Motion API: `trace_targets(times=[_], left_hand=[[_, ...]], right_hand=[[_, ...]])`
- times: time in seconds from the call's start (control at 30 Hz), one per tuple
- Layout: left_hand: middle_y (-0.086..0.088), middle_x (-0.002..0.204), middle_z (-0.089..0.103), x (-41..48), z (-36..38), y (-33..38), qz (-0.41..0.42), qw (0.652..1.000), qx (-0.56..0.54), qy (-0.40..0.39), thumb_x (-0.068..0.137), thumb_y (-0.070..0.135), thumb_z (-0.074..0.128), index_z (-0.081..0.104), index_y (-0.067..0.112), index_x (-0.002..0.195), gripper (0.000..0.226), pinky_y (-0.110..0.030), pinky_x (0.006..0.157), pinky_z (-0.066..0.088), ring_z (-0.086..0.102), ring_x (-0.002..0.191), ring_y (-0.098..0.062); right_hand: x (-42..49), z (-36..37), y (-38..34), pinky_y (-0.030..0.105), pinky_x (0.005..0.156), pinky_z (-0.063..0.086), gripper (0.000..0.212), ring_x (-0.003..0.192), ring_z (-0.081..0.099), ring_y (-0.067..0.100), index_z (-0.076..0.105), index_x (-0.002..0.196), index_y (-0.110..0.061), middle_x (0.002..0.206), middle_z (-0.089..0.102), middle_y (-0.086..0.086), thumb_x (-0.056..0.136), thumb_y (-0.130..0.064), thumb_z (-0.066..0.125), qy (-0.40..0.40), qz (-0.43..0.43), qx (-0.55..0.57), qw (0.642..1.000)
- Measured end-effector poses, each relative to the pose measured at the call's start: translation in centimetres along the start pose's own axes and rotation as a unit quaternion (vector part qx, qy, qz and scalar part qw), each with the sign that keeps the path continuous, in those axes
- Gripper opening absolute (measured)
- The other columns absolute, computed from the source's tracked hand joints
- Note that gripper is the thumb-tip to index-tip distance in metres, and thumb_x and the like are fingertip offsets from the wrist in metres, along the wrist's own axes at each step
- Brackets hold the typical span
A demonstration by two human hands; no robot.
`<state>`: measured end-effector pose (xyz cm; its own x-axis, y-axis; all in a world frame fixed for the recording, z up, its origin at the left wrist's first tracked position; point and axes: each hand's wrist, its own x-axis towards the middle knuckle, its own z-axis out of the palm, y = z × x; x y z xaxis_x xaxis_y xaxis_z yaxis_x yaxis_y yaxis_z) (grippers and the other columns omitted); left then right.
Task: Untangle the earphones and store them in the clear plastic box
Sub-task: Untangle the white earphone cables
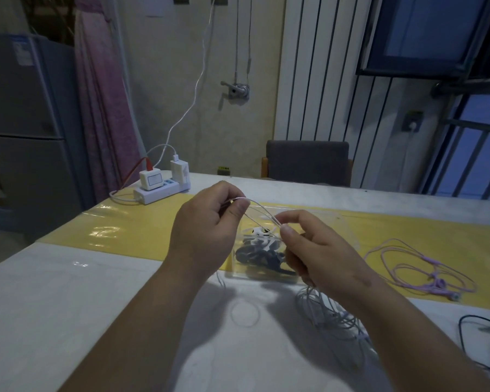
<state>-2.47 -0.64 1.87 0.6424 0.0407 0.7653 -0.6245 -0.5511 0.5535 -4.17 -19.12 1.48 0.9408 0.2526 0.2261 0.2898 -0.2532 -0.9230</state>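
White earphones: stretch of cord pinched btwn left hand and right hand, thumb and forefinger of each clamped on it, just above the clear plastic box. Rest lies in a tangle under the right wrist; pink earphones lie further right. Step: untangling, prob. early; next move needs slack fed through w/o tightening any knot.

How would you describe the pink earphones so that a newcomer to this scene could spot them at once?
A yellow strip crosses the white table. On it, right of the clear plastic box, the pink earphones lie in loose loops. Theirs is the only pink cable: the white cable is held above the box, and the dark cable lies nearer, off the strip.
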Motion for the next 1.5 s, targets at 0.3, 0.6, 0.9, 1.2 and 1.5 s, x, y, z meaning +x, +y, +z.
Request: trace_targets(times=[0.3, 0.6, 0.9, 1.2, 1.5], left_hand=[[0.010, 0.049, 0.048, -0.2, 0.1, -0.8, -0.069, 0.986, 0.071, -0.136, 0.082, 0.058, 0.060, 0.057, 0.021, 0.060, 0.043, -0.035, 0.052, 0.039, 0.043, 0.051, -0.010], [0.007, 0.059, 0.047, 0.2, 0.0, 0.4, -0.188, 0.950, -0.163, -0.189, 0.093, 0.023, 0.046, 0.066, 0.020, 0.070, 0.030, -0.032, 0.061, 0.032, 0.042, 0.061, -0.013], [0.013, 0.078, 0.064, 0.2, -1.2, 0.5, -0.117, 0.931, -0.248, -0.239, 0.083, 0.014, 0.061, 0.078, 0.021, 0.079, 0.018, -0.013, 0.062, 0.040, 0.055, 0.070, -0.006], [-0.013, 0.067, 0.060, 0.2, -0.4, 1.0, -0.214, 0.896, -0.355, -0.157, 0.091, -0.012, 0.051, 0.069, 0.000, 0.084, 0.023, -0.029, 0.054, 0.054, 0.058, 0.060, -0.022], [-0.010, 0.076, 0.073, 0.2, -0.5, 0.8, -0.188, 0.924, -0.284, -0.173, 0.079, -0.001, 0.071, 0.070, 0.015, 0.074, 0.018, -0.021, 0.048, 0.038, 0.056, 0.054, -0.008]], right_hand=[[0.2, -1.6, -0.9, 0.022, 0.040, 0.019, 0.039, 0.041, 0.022, 0.011, 0.048, 0.066, -0.016, 0.046, 0.028, -0.006, 0.102, -0.032, 0.043, 0.165, 0.009, 0.200, 0.966], [0.8, -1.5, -0.1, 0.021, 0.040, 0.020, 0.036, 0.043, 0.020, 0.011, 0.046, 0.070, -0.016, 0.050, 0.026, -0.004, 0.103, -0.029, 0.039, 0.155, 0.038, 0.217, 0.963], [0.5, -1.6, -0.1, 0.022, 0.043, 0.019, 0.039, 0.041, 0.021, 0.010, 0.046, 0.066, -0.016, 0.044, 0.028, -0.009, 0.103, -0.029, 0.041, 0.238, 0.002, 0.174, 0.955], [1.0, -0.7, 1.2, 0.035, 0.052, 0.028, 0.038, 0.050, 0.032, 0.017, 0.060, 0.065, -0.022, 0.049, 0.037, -0.008, 0.098, -0.040, 0.050, 0.222, -0.008, 0.049, 0.974], [1.0, 0.3, 1.3, 0.026, 0.048, 0.026, 0.028, 0.042, 0.032, 0.005, 0.059, 0.071, -0.018, 0.046, 0.040, -0.012, 0.098, -0.026, 0.052, 0.161, 0.026, 0.071, 0.984]])
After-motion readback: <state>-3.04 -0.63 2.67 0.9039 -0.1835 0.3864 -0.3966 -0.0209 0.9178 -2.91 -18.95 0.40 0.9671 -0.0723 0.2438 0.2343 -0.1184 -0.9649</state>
